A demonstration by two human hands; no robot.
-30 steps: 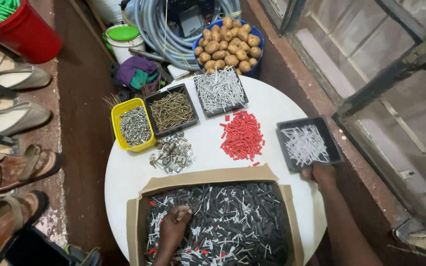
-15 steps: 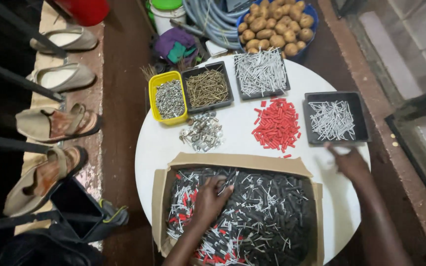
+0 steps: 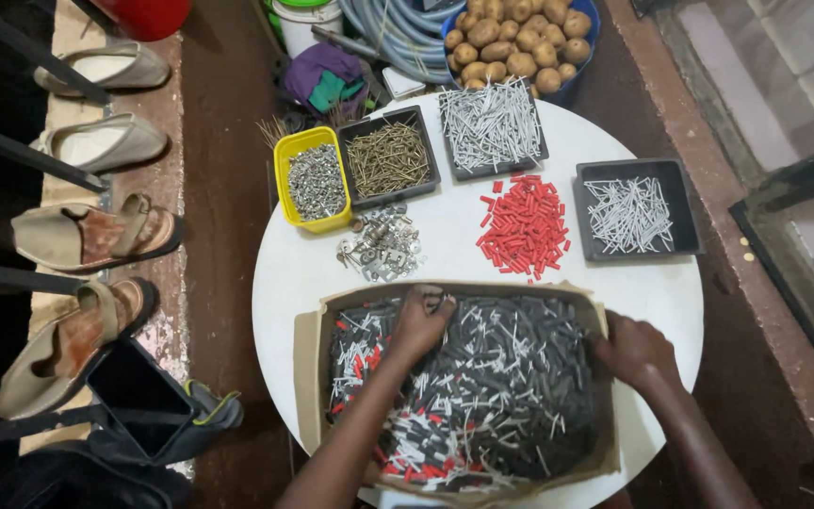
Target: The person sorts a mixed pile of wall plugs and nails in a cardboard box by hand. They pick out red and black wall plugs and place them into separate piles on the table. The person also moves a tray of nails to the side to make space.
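An open cardboard box [image 3: 307,377] on the round white table [image 3: 286,275] holds a jumble of black, red and pale plugs and nails [image 3: 501,386]. My left hand [image 3: 420,325] is inside the box near its far rim, with its fingers bunched down on the loose pieces. The fingers of my right hand [image 3: 637,353], at the box's right edge, are dug into the pile and partly hidden. Beyond the box lie a heap of red plugs [image 3: 523,226] and a black tray of white nails [image 3: 639,169].
At the table's far side are a yellow tub of silver screws [image 3: 307,140], a black tray of brass screws [image 3: 362,128], a tray of grey nails [image 3: 496,175] and loose metal brackets [image 3: 383,247]. Potatoes [image 3: 515,42], hoses [image 3: 398,33], shoes [image 3: 87,236] and a black bag [image 3: 143,396] surround the table.
My right hand has left the tray of white nails and come back to the box's right edge. My left hand has shifted towards the box's far rim. The view has dropped closer.
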